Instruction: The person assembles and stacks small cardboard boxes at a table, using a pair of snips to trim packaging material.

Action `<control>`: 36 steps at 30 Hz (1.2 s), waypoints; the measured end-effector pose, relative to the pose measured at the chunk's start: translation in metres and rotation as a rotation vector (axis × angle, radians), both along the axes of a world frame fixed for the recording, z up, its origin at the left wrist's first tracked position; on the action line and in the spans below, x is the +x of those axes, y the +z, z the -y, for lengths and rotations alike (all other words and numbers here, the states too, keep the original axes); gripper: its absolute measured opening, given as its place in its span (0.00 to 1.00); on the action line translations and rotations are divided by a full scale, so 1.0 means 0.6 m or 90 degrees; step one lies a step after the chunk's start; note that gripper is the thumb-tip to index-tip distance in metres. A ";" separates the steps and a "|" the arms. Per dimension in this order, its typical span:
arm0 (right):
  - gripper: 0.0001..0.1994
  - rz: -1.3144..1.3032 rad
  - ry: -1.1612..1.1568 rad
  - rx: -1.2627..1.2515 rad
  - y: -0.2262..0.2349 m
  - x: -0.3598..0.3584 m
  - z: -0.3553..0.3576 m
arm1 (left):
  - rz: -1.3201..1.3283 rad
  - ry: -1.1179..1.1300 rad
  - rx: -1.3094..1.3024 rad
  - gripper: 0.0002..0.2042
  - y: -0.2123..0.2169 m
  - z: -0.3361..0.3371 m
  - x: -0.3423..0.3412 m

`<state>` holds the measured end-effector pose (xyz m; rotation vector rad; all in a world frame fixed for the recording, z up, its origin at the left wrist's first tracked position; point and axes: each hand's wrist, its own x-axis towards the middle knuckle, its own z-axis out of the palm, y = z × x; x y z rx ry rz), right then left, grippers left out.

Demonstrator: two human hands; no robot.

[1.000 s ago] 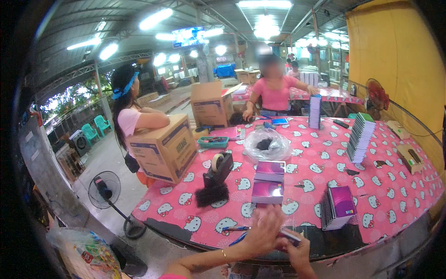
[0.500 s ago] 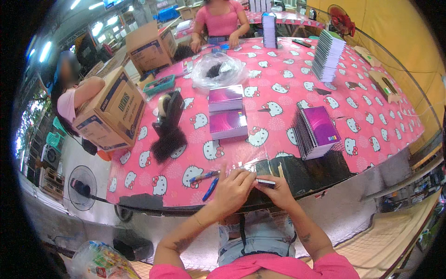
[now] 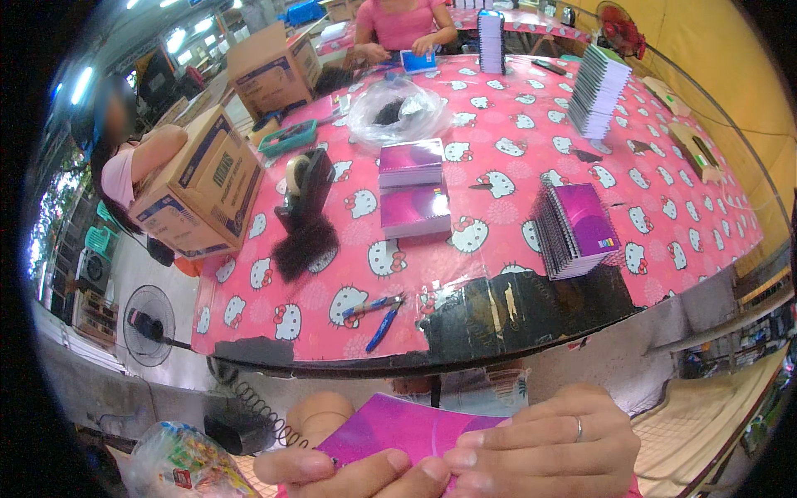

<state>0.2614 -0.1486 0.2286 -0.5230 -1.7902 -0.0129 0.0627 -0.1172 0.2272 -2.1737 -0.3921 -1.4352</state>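
Observation:
At the bottom edge both my hands hold a flat magenta notebook cover (image 3: 398,427) below the table's front edge. My left hand (image 3: 357,473) grips its lower left side. My right hand (image 3: 552,444), a ring on one finger, lies over its right part with the fingers curled on it. On the pink patterned tablecloth (image 3: 498,174) lie two purple notebook stacks (image 3: 413,195) and a leaning row of spiral notebooks (image 3: 577,228). Two blue pens (image 3: 378,311) lie near the front edge, next to a black patch (image 3: 531,307).
A tape dispenser (image 3: 305,187) on a black tuft, cardboard boxes (image 3: 203,187), a clear bag (image 3: 398,108) and a tall notebook stack (image 3: 599,90) stand on the table. One person sits at the left, another at the far end. A floor fan (image 3: 149,324) and a coiled wire (image 3: 261,407) are lower left.
My head has tipped down and closer. My hands have dropped from the table's front edge to below it, and now hold a magenta cover instead of a small thin item.

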 end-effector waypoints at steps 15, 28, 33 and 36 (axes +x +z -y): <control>0.13 -0.361 -0.001 -0.705 -0.219 0.036 -0.063 | -0.217 0.000 -0.419 0.40 -0.298 -0.056 0.072; 0.13 -0.304 -0.016 -0.599 -0.317 0.031 -0.079 | -0.232 0.039 -0.389 0.45 -0.280 -0.149 0.126; 0.14 -0.408 -0.031 -0.617 -0.340 0.040 -0.083 | -0.277 -0.061 -0.405 0.45 -0.333 -0.084 0.107; 0.14 -0.426 -0.015 -0.632 -0.352 0.032 -0.077 | -0.307 -0.002 -0.433 0.45 -0.278 -0.114 0.134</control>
